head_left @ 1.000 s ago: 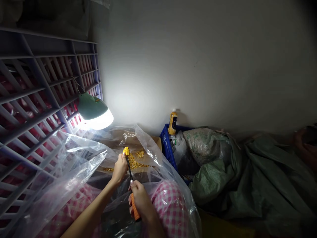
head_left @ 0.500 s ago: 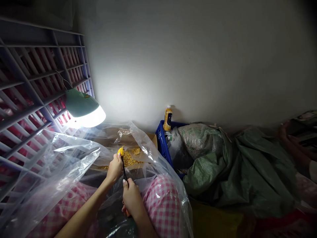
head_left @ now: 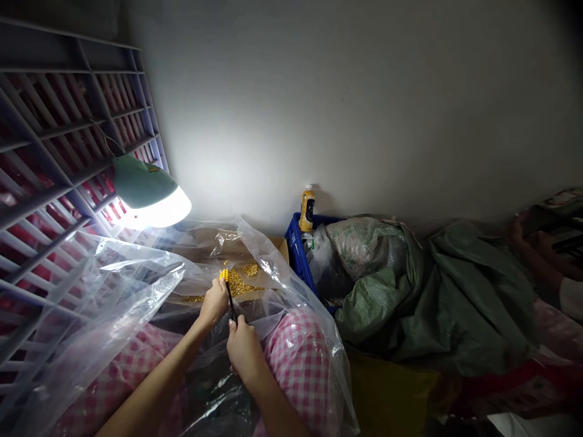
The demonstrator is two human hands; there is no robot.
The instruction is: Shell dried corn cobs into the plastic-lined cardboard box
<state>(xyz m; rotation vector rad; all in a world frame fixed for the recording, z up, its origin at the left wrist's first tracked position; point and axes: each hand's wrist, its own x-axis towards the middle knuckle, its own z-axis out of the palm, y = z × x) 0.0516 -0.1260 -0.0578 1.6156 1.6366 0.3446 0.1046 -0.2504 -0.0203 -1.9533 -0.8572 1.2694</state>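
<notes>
My left hand (head_left: 213, 304) grips a yellow corn cob (head_left: 224, 275), whose tip sticks up above the fingers. My right hand (head_left: 243, 349) is closed on the handle of a thin dark tool (head_left: 231, 304), whose shaft runs up along the cob. Both hands work over clear plastic sheeting (head_left: 136, 285) that covers my lap in pink checked cloth (head_left: 298, 358). Loose corn kernels (head_left: 241, 284) lie in a plastic-lined cardboard box (head_left: 268, 246) just beyond the hands.
A green lamp (head_left: 150, 195) shines at the left beside a slatted rack (head_left: 54, 158). A blue crate (head_left: 298, 255) with a yellow bottle (head_left: 307, 209) stands by the wall. Green sacks (head_left: 432, 297) fill the right; another person's hands (head_left: 532, 249) are at the far right edge.
The view has swung a little to the right and down. My right hand has slid up the tool toward the cob, hiding the orange handle; the cob sits lower in my left hand.
</notes>
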